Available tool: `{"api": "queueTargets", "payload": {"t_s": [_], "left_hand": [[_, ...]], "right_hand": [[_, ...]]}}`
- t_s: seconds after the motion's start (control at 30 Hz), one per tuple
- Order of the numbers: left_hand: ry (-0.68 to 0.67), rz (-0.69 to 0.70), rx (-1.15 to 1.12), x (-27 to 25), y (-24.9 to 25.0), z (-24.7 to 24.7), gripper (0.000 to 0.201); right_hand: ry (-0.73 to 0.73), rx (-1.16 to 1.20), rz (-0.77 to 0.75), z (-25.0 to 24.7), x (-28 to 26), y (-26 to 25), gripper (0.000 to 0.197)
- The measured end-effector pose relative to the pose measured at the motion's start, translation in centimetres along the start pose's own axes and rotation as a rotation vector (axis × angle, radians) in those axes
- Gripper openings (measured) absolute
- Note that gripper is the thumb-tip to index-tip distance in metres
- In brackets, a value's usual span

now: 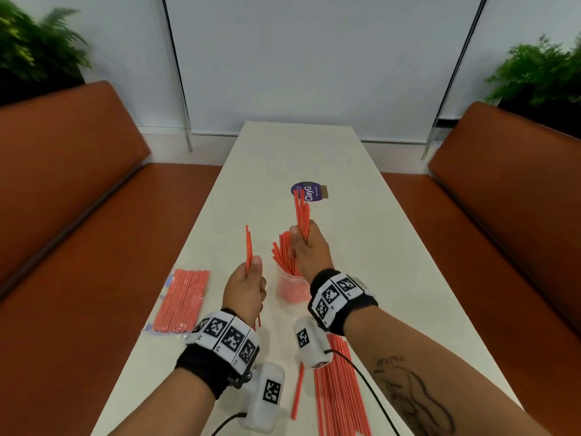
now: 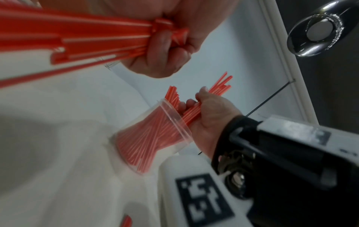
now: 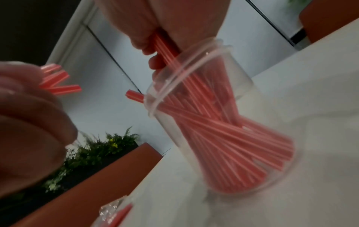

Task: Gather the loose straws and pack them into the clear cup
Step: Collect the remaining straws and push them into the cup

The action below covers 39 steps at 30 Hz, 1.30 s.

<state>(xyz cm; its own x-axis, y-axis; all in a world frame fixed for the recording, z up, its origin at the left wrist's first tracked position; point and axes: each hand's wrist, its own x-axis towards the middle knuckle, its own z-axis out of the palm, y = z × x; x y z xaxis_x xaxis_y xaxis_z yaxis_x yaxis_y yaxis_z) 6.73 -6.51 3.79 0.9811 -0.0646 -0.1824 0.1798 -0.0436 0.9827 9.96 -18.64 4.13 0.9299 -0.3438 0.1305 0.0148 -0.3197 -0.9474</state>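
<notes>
The clear cup stands upright on the white bench, about mid-width, already stuffed with red straws fanning out above its rim. The right hand hovers directly over the cup mouth, fingers wrapped tight round a bundle of straws — the tops stick up past the fist, and in the left wrist view the lower ends run down to the cup's rim. The left hand sits just left of the cup, grip closed round a thinner bunch of straws held nearly upright, not touching the cup.

More loose straws lie in a pile on the near part of the bench under the right forearm, with a single straw just left of that pile. A plastic packet of straws lies near the bench's left edge, one corner about at the edge itself. Farther along the bench there's a purple sticker behind the held bundle.

Room-wise — the bench is narrow, with orange seats on both sides. The far half of the bench past the sticker is open, and so is the stretch right of the cup.
</notes>
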Motion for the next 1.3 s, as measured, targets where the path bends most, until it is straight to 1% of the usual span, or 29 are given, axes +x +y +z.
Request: {"api": "queueTargets", "payload": {"t_s": [0.07, 0.1, 0.17, 0.23, 0.37, 0.47, 0.57, 0.67, 0.8, 0.9, 1.0, 1.1, 1.17, 1.23, 1.3], "left_hand": [[0.006, 0.008, 0.004, 0.4, 0.0, -0.1, 0.034], [0.011, 0.013, 0.006, 0.6, 0.0, 0.0, 0.035], [0.018, 0.029, -0.008, 1.0, 0.2, 0.0, 0.035], [0.017, 0.055, -0.029, 1.4, 0.7, 0.2, 0.033], [0.0, 0.144, -0.071, 2.1, 2.3, 0.7, 0.029], [-0.011, 0.202, -0.173, 2.4, 3.8, 1.7, 0.029], [-0.036, 0.25, -0.266, 2.6, 4.9, 3.1, 0.029], [-0.046, 0.325, -0.244, 2.9, 5.4, 4.7, 0.029], [-0.037, 0.418, -0.189, 3.6, 5.9, 6.5, 0.026], [-0.082, 0.419, -0.105, 4.3, 5.1, 7.4, 0.026], [-0.119, 0.392, -0.008, 4.8, 3.7, 7.7, 0.026], [-0.081, 0.403, 0.065, 5.2, 3.1, 7.6, 0.025], [-0.073, 0.388, 0.07, 5.2, 3.1, 7.6, 0.019], [-0.084, 0.366, 0.051, 5.0, 3.3, 7.6, 0.018], [-0.059, 0.365, 0.039, 4.9, 3.8, 7.4, 0.017]], "right_hand": [[-0.003, -0.023, -0.01, 0.0, 0.1, 0.0, 0.006], [0.018, -0.01, -0.015, 0.0, 0.2, 0.0, 0.005], [0.078, 0.039, -0.018, -0.1, 0.4, -0.2, 0.019], [0.118, 0.054, -0.018, -0.4, 0.6, -0.2, 0.025], [0.097, -0.006, -0.061, -1.1, 0.6, -0.2, 0.022], [0.096, -0.028, -0.073, -1.6, 0.4, -0.2, 0.019], [0.208, 0.041, -0.104, -2.3, 0.1, -0.5, 0.014], [0.316, 0.15, -0.105, -3.1, -0.1, -1.0, 0.013], [0.345, 0.201, -0.095, -4.2, -0.3, -1.1, 0.023], [0.336, 0.193, -0.095, -5.2, -0.7, -0.3, 0.023], [0.308, 0.174, -0.06, -6.3, -1.2, 0.7, 0.022], [0.303, 0.126, 0.0, -7.1, -1.5, 1.8, 0.025], [0.289, 0.096, 0.031, -7.2, -1.6, 2.3, 0.025], [0.271, 0.068, 0.042, -7.1, -1.7, 2.6, 0.019], [0.246, -0.001, 0.025, -7.0, -1.9, 2.5, 0.014]]}}
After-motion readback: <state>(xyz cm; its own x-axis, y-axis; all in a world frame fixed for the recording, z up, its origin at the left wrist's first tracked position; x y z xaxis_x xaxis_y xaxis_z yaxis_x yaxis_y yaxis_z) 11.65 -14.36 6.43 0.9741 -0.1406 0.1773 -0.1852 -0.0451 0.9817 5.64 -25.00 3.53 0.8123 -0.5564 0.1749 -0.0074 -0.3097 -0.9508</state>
